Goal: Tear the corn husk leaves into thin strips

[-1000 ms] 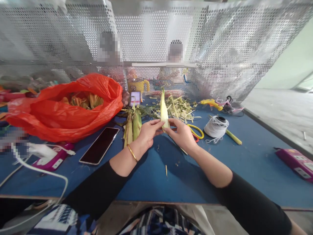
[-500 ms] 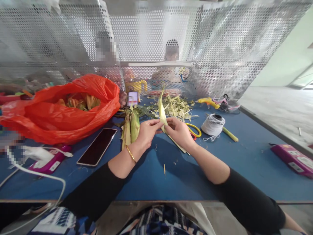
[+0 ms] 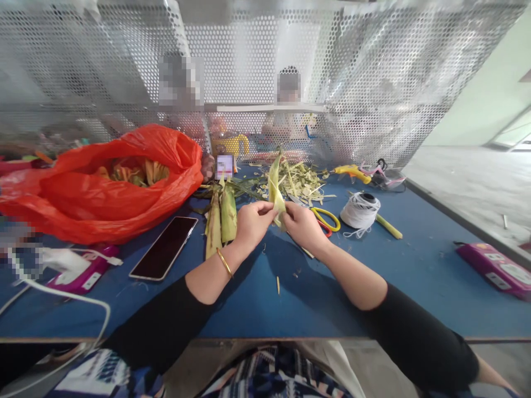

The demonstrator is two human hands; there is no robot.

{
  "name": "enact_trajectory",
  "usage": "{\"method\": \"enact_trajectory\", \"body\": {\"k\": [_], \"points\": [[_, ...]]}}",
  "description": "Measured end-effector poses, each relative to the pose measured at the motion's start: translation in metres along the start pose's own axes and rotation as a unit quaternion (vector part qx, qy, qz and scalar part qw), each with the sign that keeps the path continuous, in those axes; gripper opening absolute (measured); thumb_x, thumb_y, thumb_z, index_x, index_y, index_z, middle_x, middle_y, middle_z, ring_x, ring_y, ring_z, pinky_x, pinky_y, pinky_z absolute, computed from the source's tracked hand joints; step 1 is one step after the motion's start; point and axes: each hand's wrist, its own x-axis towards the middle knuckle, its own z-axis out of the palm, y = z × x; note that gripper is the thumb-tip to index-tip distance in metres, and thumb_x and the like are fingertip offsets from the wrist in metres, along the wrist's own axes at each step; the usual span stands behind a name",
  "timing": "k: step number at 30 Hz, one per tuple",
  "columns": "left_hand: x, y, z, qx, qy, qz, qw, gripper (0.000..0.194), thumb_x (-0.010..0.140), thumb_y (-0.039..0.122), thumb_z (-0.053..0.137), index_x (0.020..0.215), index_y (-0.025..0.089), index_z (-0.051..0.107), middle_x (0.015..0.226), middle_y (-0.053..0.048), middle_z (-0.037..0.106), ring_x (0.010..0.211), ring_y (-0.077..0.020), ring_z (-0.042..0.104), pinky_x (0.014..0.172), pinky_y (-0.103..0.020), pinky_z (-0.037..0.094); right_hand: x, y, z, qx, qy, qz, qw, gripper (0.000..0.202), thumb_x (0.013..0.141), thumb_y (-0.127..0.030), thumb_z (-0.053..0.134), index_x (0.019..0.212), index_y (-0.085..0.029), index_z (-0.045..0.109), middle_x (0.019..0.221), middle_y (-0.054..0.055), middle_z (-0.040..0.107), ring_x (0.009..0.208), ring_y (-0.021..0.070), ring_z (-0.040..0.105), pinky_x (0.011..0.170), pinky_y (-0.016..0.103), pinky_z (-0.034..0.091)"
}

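Husk leaf (image 3: 275,190), pale yellow-green, held up at the centre above the blue table (image 3: 253,315), between both hands and with tip pointing away. Looks creased across itself just above the fingertips, so judged partly shaped: bending under way, not finished, with the long upper part seemingly loose. Nothing tied around it, as far as visible.

Left hand (image 3: 251,225): thumb and fingers closed in a pinch on the leaf's left edge. Right hand (image 3: 305,226): same close pinch on the right edge, just beside the other. Exact grip of the hidden fingers: cannot tell.

To the left, near the left wrist, two husks (image 3: 229,213) lying side by side, apparently unused. Beyond the leaf, a heap of shredded scraps (image 3: 306,179), presumably from trimming. A pale strip (image 3: 306,252) partly hidden under the right hand.

Just past the right hand, scissors (image 3: 327,210), likely the closest hindrance to a wide swing. Farther right, a cone of white thread (image 3: 360,210) with a green stalk (image 3: 389,226) beside it. Well left, a phone (image 3: 164,249) and a red bag (image 3: 95,218). At the back, a perforated screen (image 3: 249,66), limiting reach forward.
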Motion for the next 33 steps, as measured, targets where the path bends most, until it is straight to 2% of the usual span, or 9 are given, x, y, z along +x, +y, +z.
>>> {"method": "enact_trajectory", "body": {"k": [4, 7, 9, 14, 18, 21, 26, 29, 33], "points": [[0.001, 0.001, 0.001, 0.000, 0.022, -0.018, 1.000, 0.006, 0.065, 0.015, 0.066, 0.066, 0.018, 0.071, 0.065, 0.000, 0.069, 0.059, -0.0131, 0.059, 0.058, -0.023, 0.048, 0.002, 0.002, -0.004, -0.017, 0.033, 0.030, 0.999, 0.023, 0.074, -0.014, 0.039, 0.076, -0.017, 0.062, 0.065, 0.002, 0.060, 0.060, 0.0160, 0.052, 0.057, 0.025, 0.034], [0.001, 0.005, 0.001, -0.030, 0.047, -0.060, 0.997, 0.007, 0.063, 0.012, 0.062, 0.062, 0.018, 0.066, 0.060, 0.002, 0.064, 0.055, -0.0117, 0.056, 0.054, -0.022, 0.046, 0.004, 0.006, -0.004, -0.013, 0.085, 0.048, 0.995, 0.028, 0.073, -0.014, 0.038, 0.083, -0.017, 0.064, 0.068, 0.002, 0.062, 0.063, 0.0167, 0.052, 0.059, 0.026, 0.035], [0.001, 0.008, 0.001, -0.055, 0.056, -0.090, 0.993, 0.008, 0.062, 0.010, 0.061, 0.060, 0.017, 0.063, 0.060, 0.002, 0.063, 0.055, -0.0115, 0.056, 0.053, -0.022, 0.046, 0.005, 0.008, -0.003, 0.006, 0.096, 0.049, 0.994, 0.028, 0.074, -0.015, 0.038, 0.084, -0.017, 0.065, 0.069, 0.002, 0.063, 0.063, 0.0164, 0.052, 0.058, 0.025, 0.035], [-0.001, 0.013, 0.001, -0.098, 0.049, -0.138, 0.984, 0.008, 0.063, 0.010, 0.061, 0.063, 0.018, 0.062, 0.065, 0.000, 0.064, 0.058, -0.0119, 0.057, 0.050, -0.021, 0.045, 0.004, 0.008, -0.002, 0.024, 0.079, 0.043, 0.996, 0.029, 0.075, -0.017, 0.040, 0.089, -0.016, 0.066, 0.071, 0.002, 0.065, 0.062, 0.0161, 0.052, 0.058, 0.026, 0.036], [-0.001, 0.011, 0.002, -0.116, 0.039, -0.154, 0.980, 0.005, 0.064, 0.015, 0.067, 0.068, 0.017, 0.064, 0.067, -0.002, 0.068, 0.057, -0.0128, 0.059, 0.048, -0.020, 0.043, 0.000, 0.005, 0.001, 0.028, 0.049, 0.029, 0.998, 0.029, 0.076, -0.020, 0.044, 0.095, -0.019, 0.066, 0.074, 0.002, 0.067, 0.063, 0.0164, 0.055, 0.059, 0.026, 0.038], [0.002, 0.006, 0.003, -0.126, 0.047, -0.150, 0.979, 0.005, 0.064, 0.015, 0.069, 0.068, 0.016, 0.066, 0.062, -0.001, 0.067, 0.057, -0.0133, 0.060, 0.049, -0.020, 0.043, 0.000, 0.006, 0.003, 0.052, 0.031, 0.029, 0.998, 0.028, 0.075, -0.020, 0.045, 0.092, -0.020, 0.067, 0.073, 0.001, 0.066, 0.062, 0.0157, 0.055, 0.059, 0.026, 0.038], [0.003, 0.003, 0.003, -0.140, 0.039, -0.158, 0.977, 0.008, 0.063, 0.021, 0.073, 0.064, 0.015, 0.067, 0.053, 0.000, 0.064, 0.052, -0.0137, 0.059, 0.047, -0.022, 0.044, 0.006, 0.016, 0.005, 0.142, 0.055, 0.089, 0.984, 0.021, 0.074, -0.024, 0.047, 0.082, -0.017, 0.065, 0.068, 0.001, 0.063, 0.062, 0.0151, 0.054, 0.057, 0.026, 0.040], [0.002, 0.003, 0.004, -0.147, 0.030, -0.172, 0.974, 0.012, 0.063, 0.025, 0.075, 0.066, 0.015, 0.068, 0.052, 0.000, 0.064, 0.048, -0.0130, 0.057, 0.045, -0.022, 0.043, 0.008, 0.019, 0.007, 0.195, 0.031, 0.108, 0.974, 0.020, 0.069, -0.030, 0.058, 0.083, -0.016, 0.062, 0.070, 0.001, 0.065, 0.064, 0.0157, 0.058, 0.058, 0.027, 0.044], [0.002, 0.004, 0.004, -0.177, 0.016, -0.188, 0.966, 0.020, 0.064, 0.032, 0.076, 0.070, 0.014, 0.069, 0.056, -0.002, 0.066, 0.053, -0.0153, 0.062, 0.049, -0.024, 0.047, 0.009, 0.018, 0.008, 0.265, 0.016, 0.133, 0.955, 0.024, 0.060, -0.023, 0.065, 0.082, -0.017, 0.062, 0.075, 0.003, 0.070, 0.069, 0.0177, 0.063, 0.063, 0.029, 0.049]]}}
